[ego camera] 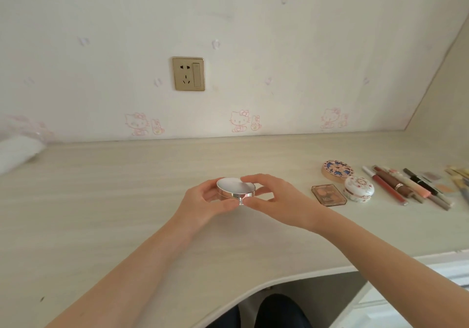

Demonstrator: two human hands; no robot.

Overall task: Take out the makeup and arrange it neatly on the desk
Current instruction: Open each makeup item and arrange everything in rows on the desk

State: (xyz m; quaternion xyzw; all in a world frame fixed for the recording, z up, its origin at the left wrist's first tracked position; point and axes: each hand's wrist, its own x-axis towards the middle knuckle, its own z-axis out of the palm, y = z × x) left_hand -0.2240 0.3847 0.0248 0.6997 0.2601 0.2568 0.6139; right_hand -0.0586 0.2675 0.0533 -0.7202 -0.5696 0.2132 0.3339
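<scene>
Pale wallpaper [253, 36] with pink cat prints [239, 121].
Gold socket [188, 74] with switch mounted left of centre; blurred white object [17, 152] at far left; dark-clad knees [274, 312] low in view, white cabinet [406, 302] to their right.

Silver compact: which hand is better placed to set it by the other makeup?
Right, probably. Both hands hold the silver compact, but the right hand sits on the side facing the makeup row; the left hand would have to reach across.
</scene>
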